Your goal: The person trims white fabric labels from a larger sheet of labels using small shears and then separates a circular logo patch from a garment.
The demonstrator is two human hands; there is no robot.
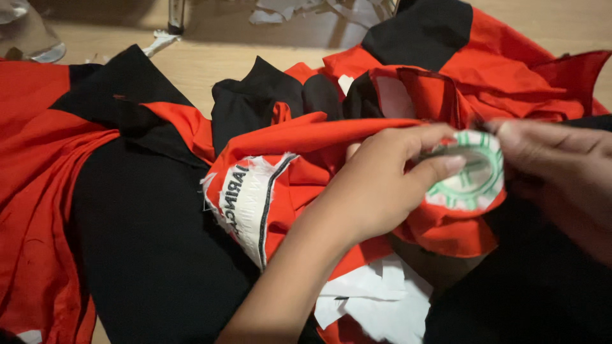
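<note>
A red and black garment (299, 146) lies bunched on a wooden table (210, 60). My left hand (382, 185) pinches the red fabric beside a round green and white embroidered patch (475, 181), thumb pressed on the patch's left edge. My right hand (561, 172) comes in from the right and grips the same fabric at the patch's upper right edge. A white rectangular patch with black lettering (245, 200) shows on the folded fabric left of my left wrist.
More red and black cloth (76, 210) covers the left side. White backing scraps (376, 299) lie under my left forearm. A clear glass object (29, 35) stands at the far left corner, and pale scraps (280, 9) lie at the table's back.
</note>
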